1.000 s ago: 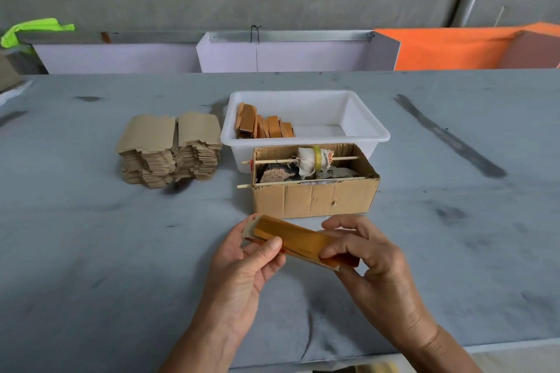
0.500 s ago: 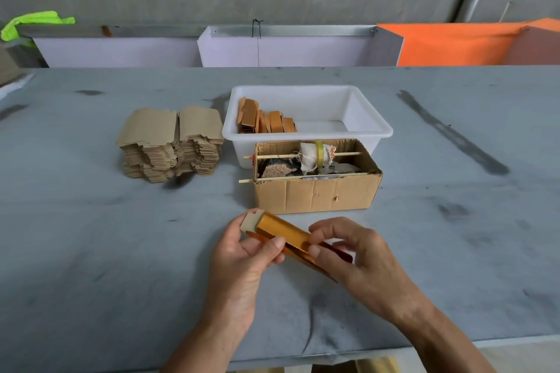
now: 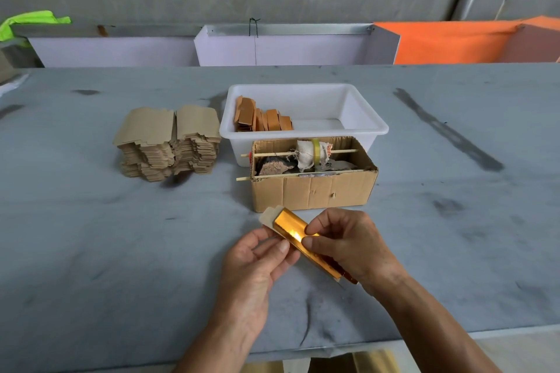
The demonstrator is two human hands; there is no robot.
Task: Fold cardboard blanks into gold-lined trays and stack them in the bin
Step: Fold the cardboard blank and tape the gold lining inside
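Both hands hold one half-folded tray just above the tabletop near its front edge. The left hand curls under its far end, thumb on the gold lining; the right hand pinches a side wall between thumb and forefinger. Behind them stands a cardboard box, then the white bin with finished trays leaning at its left end. Flat blanks are stacked left of the bin

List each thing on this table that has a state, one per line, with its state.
Gold-lined cardboard tray: partly folded, held by both hands.
Left hand: holding the tray.
Right hand: pinching the tray's wall.
White plastic bin: open, few folded trays at left.
Brown corrugated box: open.
Flat cardboard blanks: stacked, unfolded.
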